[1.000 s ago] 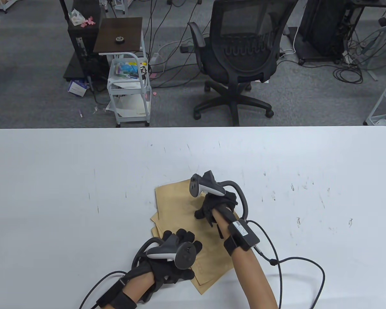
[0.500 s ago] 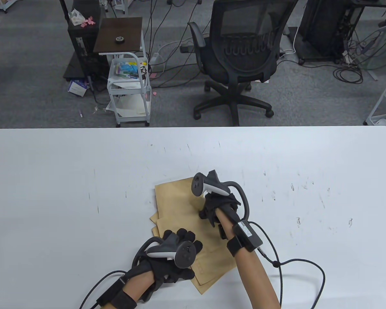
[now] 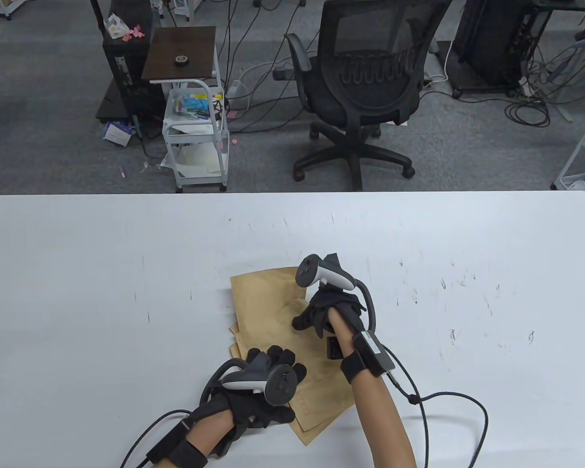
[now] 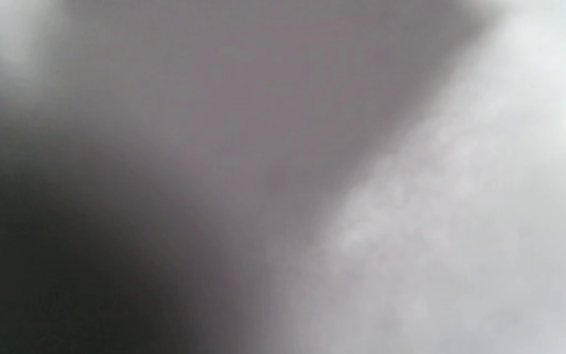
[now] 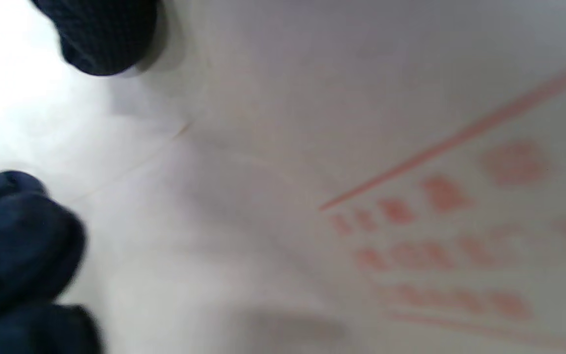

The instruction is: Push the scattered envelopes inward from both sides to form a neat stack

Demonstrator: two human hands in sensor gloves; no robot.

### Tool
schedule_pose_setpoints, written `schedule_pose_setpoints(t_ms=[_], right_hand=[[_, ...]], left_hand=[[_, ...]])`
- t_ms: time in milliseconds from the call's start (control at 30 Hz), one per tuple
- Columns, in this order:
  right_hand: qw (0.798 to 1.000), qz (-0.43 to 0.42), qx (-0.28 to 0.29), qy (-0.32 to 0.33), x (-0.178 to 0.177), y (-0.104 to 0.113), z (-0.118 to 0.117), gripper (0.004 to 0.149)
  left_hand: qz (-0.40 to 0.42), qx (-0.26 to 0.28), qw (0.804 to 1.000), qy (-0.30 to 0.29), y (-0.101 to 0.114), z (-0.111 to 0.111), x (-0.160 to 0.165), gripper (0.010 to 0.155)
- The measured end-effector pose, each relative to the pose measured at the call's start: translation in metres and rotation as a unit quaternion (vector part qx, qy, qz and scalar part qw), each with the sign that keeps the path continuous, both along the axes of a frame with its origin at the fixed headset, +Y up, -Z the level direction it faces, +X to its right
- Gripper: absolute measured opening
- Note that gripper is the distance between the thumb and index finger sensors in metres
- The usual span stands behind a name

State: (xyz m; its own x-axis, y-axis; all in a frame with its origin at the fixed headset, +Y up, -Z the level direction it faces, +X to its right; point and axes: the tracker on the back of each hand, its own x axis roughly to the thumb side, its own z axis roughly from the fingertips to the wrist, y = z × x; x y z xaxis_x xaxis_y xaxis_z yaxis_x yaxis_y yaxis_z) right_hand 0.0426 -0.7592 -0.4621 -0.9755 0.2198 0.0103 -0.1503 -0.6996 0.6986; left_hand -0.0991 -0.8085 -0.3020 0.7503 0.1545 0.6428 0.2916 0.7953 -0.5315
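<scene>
Envelopes [image 3: 268, 302]: brown, fanned unevenly on the counter [image 3: 78, 273].
Left hand [image 3: 268, 385]: fingers spread, resting on them.
Right hand [image 3: 321, 312]: fingers curled, pressing the top envelope.

This is an office or lab workroom. Beyond the white counter [image 3: 126, 243], far from the hands [image 3: 292, 360], grey carpet carries a black mesh swivel chair [image 3: 365, 83], a white wheeled cart [image 3: 195, 131] stuffed with papers and supplies, a dark computer tower [image 3: 122, 58], and loose cables [image 3: 526, 107] trailing across the floor toward equipment racks.
</scene>
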Motion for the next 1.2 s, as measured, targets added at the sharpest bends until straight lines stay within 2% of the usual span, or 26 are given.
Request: schedule_pose_setpoints(t_ms=[133,300,433,533,633,700,767,867,933,967,1000,1067,1133,1200], right_hand=[[1.0,0.005,-0.024,0.017,-0.001,-0.002,0.0,0.047],[0.999,0.015,0.012,0.049,-0.004,0.007,-0.001,0.044],[0.998,-0.034,-0.007,0.056,-0.003,0.009,0.0,0.047],[0.997,-0.061,0.013,0.045,0.005,0.01,-0.001,0.048],[0.991,-0.124,0.022,0.04,0.018,0.019,0.0,0.05],[0.985,-0.161,0.063,0.019,0.03,0.032,0.002,0.053],[0.975,-0.196,0.104,-0.001,0.041,0.042,0.005,0.059],[0.945,-0.275,0.173,-0.024,0.061,0.057,0.013,0.066],[0.919,-0.33,0.213,-0.023,0.074,0.065,0.02,0.063],[0.908,-0.347,0.235,-0.015,0.079,0.069,0.022,0.059],[0.888,-0.373,0.27,0.003,0.087,0.076,0.029,0.057],[0.861,-0.398,0.316,0.019,0.095,0.084,0.037,0.056],[0.82,-0.429,0.379,0.02,0.106,0.094,0.048,0.056],[0.785,-0.458,0.416,0.014,0.112,0.1,0.057,0.056]], left_hand=[[0.0,0.002,1.0,-0.002,0.0,0.0,0.0,0.087],[-0.001,0.003,1.0,-0.002,0.001,0.0,0.0,0.087],[-0.003,0.006,1.0,0.0,0.001,0.001,0.0,0.088],[-0.012,0.021,1.0,-0.001,0.002,0.001,0.0,0.088],[-0.037,0.063,0.997,0.004,0.005,0.002,-0.003,0.092],[-0.047,0.103,0.993,0.008,0.009,0.001,-0.005,0.1],[-0.05,0.144,0.988,0.026,0.017,0.0,-0.007,0.1],[-0.024,0.242,0.968,0.063,0.034,-0.006,-0.018,0.102],[0.017,0.325,0.94,0.104,0.05,-0.01,-0.034,0.103],[0.024,0.348,0.929,0.12,0.056,-0.012,-0.041,0.103],[0.029,0.38,0.913,0.144,0.067,-0.014,-0.053,0.104],[0.067,0.409,0.889,0.194,0.083,-0.018,-0.074,0.106],[0.166,0.389,0.872,0.247,0.096,-0.023,-0.097,0.108],[0.304,0.286,0.862,0.286,0.096,-0.031,-0.117,0.11]])
